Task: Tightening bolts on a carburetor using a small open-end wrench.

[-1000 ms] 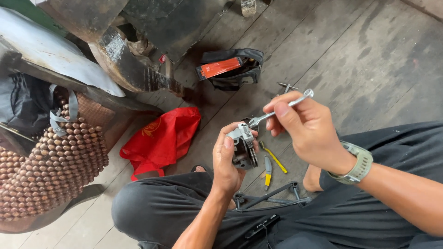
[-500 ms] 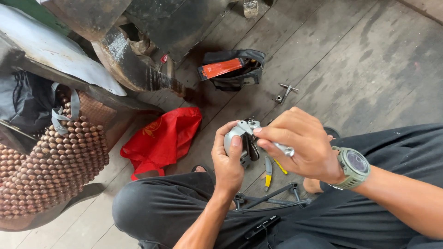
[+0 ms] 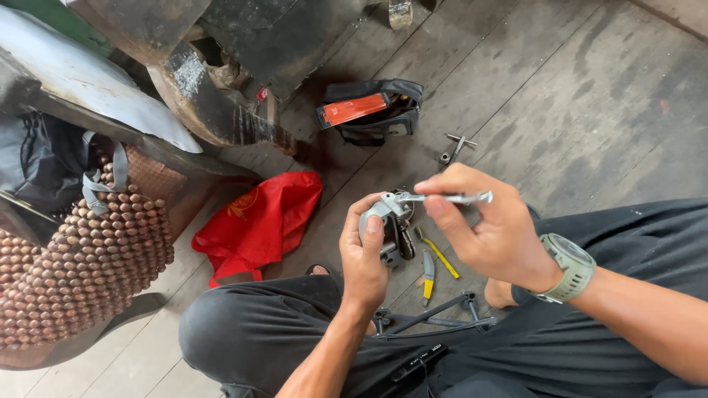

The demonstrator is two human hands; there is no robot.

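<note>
Head view: two hands on a small metal part above a plank floor

Head camera looks down on a worn grey wooden plank floor (image 3: pixel 590 96). At far left sits a brown wooden-bead seat cover (image 3: pixel 66 273), with a crumpled red plastic bag (image 3: pixel 258 221) lying on the floor to its right. Further up lies a black pouch with an orange panel (image 3: pixel 369 110). At centre the left hand (image 3: pixel 365 254) has its grip clamped around a small grey and black metal mechanism (image 3: pixel 391 221), thumb pressed on its front, held above the person's dark-trousered knees. Just below it, on the floor, lie yellow-handled pliers (image 3: pixel 431 265) and a black metal bracket (image 3: pixel 435 320). To the right, the right hand (image 3: pixel 487 228), with a grey-green wristwatch (image 3: pixel 568 269) on its wrist, pinches a slim silver metal tool (image 3: pixel 450 197) between thumb and fingers, its tip touching the mechanism's top. Beyond it, a small silver T-shaped wrench (image 3: pixel 457 144) lies on the floor.
</note>
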